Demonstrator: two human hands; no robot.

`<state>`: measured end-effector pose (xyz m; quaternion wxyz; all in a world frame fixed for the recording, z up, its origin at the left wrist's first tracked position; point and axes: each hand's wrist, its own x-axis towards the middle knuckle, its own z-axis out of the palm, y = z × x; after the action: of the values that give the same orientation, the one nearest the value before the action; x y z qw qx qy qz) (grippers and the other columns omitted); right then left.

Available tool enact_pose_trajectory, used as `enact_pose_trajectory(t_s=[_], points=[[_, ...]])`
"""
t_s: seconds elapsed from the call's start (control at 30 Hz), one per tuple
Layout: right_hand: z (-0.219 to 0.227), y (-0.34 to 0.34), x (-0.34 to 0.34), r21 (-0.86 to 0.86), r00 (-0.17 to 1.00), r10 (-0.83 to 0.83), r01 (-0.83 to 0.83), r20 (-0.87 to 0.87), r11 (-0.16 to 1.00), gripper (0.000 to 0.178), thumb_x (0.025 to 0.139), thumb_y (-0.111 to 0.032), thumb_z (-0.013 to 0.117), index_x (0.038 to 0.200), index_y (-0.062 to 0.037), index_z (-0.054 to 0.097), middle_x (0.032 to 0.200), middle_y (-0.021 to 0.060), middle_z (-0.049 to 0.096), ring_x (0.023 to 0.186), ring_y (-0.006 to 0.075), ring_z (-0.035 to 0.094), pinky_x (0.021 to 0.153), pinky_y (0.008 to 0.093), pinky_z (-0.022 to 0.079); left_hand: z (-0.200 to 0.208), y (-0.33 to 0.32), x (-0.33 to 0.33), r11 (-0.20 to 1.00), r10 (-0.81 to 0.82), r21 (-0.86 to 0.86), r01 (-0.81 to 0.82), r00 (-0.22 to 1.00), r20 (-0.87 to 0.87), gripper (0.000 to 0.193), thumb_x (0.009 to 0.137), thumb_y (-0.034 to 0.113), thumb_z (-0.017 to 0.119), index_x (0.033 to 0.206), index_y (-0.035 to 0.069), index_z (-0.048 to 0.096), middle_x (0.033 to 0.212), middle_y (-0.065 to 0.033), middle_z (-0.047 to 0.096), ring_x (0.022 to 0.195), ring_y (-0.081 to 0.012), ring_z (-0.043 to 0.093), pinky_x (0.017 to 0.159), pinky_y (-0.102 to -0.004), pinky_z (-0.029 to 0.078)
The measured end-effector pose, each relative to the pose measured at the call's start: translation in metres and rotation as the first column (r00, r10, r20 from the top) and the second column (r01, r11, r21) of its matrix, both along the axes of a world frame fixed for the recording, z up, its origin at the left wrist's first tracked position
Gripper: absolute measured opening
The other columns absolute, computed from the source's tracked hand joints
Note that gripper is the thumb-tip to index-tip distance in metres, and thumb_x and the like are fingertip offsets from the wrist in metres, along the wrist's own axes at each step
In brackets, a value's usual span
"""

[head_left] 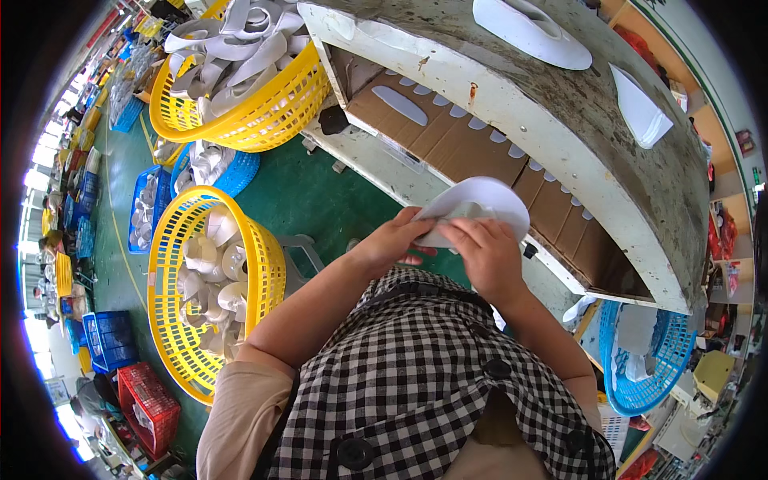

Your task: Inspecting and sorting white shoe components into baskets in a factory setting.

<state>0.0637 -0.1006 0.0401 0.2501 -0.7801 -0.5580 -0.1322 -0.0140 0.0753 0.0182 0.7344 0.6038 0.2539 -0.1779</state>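
Note:
A white shoe upper (pixel 490 194), curved and rounded at its far end, is held in front of my body between both hands. My left hand (pixel 394 242) grips its left end, thumb on top. My right hand (pixel 490 254) lies over its near edge, the fingers bent and pressed onto a greyish inner layer. Beyond, on the worn bench top (pixel 448 36), sit another white shoe upper (pixel 534 34) and a small stack of white pieces (pixel 642 112).
Under the bench top, a cardboard-lined shelf (pixel 456 152) bears a row of white rounded pieces. To the left stand yellow baskets (pixel 264 276) (pixel 280 108) filled with shoe uppers. A blue basket (pixel 690 352) is at the right; blue and red crates (pixel 152 400) stand farther left.

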Motion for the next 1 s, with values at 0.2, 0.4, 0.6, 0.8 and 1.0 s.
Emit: enact_pose_trajectory(t_s=[0.2, 0.4, 0.6, 0.8, 1.0], points=[[-0.012, -0.013, 0.011, -0.02, 0.967, -0.131, 0.129, -0.217, 0.991, 0.02, 0.066, -0.003, 0.06, 0.085, -0.0078, 0.06, 0.085, 0.0047, 0.06, 0.081, 0.023, 0.055, 0.073, 0.0343, 0.042, -0.017, 0.003, -0.011, 0.948, 0.202, -0.227, -0.221, 0.974, -0.102, 0.056, 0.086, 0.052, 0.044, 0.113, 0.003, 0.047, 0.097, -0.008, 0.058, 0.085, -0.0166, 0.056, 0.069, -0.0267, 0.045], [-0.008, -0.009, 0.002, -0.03, 0.971, 0.0, -0.008, -0.238, 1.0, 0.016, 0.066, -0.007, 0.064, 0.08, -0.0067, 0.057, 0.078, 0.0069, 0.059, 0.076, 0.027, 0.055, 0.069, 0.0368, 0.043, -0.034, -0.012, -0.001, 0.976, 0.076, -0.199, -0.087, 0.995, -0.061, 0.04, 0.089, 0.037, 0.046, 0.101, 0.0, 0.055, 0.094, -0.0095, 0.06, 0.084, -0.0193, 0.058, 0.074, -0.0298, 0.046], [-0.036, -0.032, -0.009, -0.124, 0.429, -0.177, 0.148, -0.886, 0.981, 0.02, 0.079, -0.019, 0.062, 0.089, -0.0023, 0.056, 0.075, 0.0061, 0.057, 0.073, 0.0147, 0.055, 0.065, 0.0282, 0.044, -0.029, -0.003, 0.005, 0.644, 0.438, -0.685, -0.339, 0.898, -0.033, 0.034, 0.093, 0.026, 0.037, 0.112, 0.0, 0.049, 0.105, -0.0104, 0.056, 0.093, -0.0217, 0.056, 0.086, -0.0378, 0.043], [-0.031, -0.027, -0.017, 0.263, 0.201, 0.198, 0.381, -0.959, 0.886, 0.024, 0.088, -0.019, 0.053, 0.101, 0.0004, 0.052, 0.096, 0.0035, 0.055, 0.088, 0.0106, 0.05, 0.08, 0.0237, 0.038, 0.003, -0.019, -0.003, 0.9, 0.168, -0.425, -0.099, 0.978, 0.128, 0.053, 0.08, 0.0, 0.057, 0.126, 0.002, 0.031, 0.107, -0.0111, 0.055, 0.096, -0.0193, 0.056, 0.083, -0.0326, 0.046], [-0.03, -0.044, -0.015, 0.276, -0.002, 0.297, 0.366, -0.955, 0.889, 0.025, 0.085, -0.015, 0.056, 0.103, 0.0001, 0.052, 0.094, 0.0027, 0.056, 0.091, 0.0099, 0.05, 0.083, 0.0234, 0.036, 0.004, -0.021, -0.008, 0.758, 0.193, -0.635, -0.151, 0.981, -0.002, 0.042, 0.085, 0.011, 0.054, 0.121, -0.003, 0.038, 0.105, -0.0124, 0.056, 0.095, -0.021, 0.057, 0.084, -0.0338, 0.046]])
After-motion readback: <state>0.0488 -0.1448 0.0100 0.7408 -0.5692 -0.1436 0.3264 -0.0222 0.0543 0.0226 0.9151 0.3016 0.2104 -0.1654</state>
